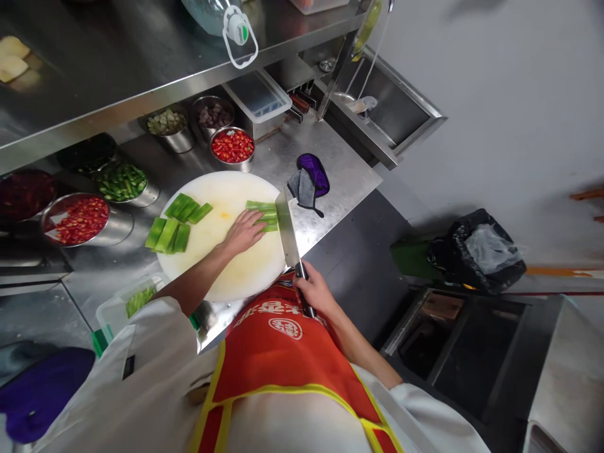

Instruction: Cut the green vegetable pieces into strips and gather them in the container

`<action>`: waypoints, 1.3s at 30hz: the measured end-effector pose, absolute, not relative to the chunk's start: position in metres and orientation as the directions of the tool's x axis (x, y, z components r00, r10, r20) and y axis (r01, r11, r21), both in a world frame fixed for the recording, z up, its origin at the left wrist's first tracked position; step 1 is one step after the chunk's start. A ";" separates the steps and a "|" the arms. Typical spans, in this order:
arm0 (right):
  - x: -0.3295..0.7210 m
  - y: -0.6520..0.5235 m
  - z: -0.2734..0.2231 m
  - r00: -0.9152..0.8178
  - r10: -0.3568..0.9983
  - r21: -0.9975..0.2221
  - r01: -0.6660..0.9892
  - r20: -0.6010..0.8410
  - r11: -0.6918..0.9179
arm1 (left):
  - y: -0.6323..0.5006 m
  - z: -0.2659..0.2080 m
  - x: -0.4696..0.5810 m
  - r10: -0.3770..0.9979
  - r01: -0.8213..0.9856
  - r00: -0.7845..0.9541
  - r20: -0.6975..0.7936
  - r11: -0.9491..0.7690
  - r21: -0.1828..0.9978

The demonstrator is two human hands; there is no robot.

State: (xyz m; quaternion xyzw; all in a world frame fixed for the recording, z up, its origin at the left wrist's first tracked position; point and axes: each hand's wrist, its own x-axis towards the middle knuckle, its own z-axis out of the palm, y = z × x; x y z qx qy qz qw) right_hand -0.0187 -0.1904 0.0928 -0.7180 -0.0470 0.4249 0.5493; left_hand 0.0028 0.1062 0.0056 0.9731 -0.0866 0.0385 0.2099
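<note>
My right hand (315,290) is wrapped round the black handle of a cleaver (287,228). The wide blade stands on the right part of a round white cutting board (236,277), at the right end of some green vegetable strips (270,220). My left hand (245,231) presses those strips to the board, its fingers over them and close to the blade. They look like green pepper, though I cannot be sure. More flat green pieces (166,235) lie in two groups along the board's left side, partly over its rim.
Metal pots hold chopped red chillies (233,146), sliced green chillies (123,181) and other cut food. A grey and purple cloth item (311,179) lies right of the board. Left below is a plastic tub (113,308) with green bits. A metal shelf (155,88) overhangs the back.
</note>
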 end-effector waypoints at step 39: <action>0.288 -0.204 0.095 -0.037 0.870 -0.863 -0.115 -0.491 -0.492 | 0.021 0.027 0.017 0.445 0.500 0.862 -0.243 -0.824 0.267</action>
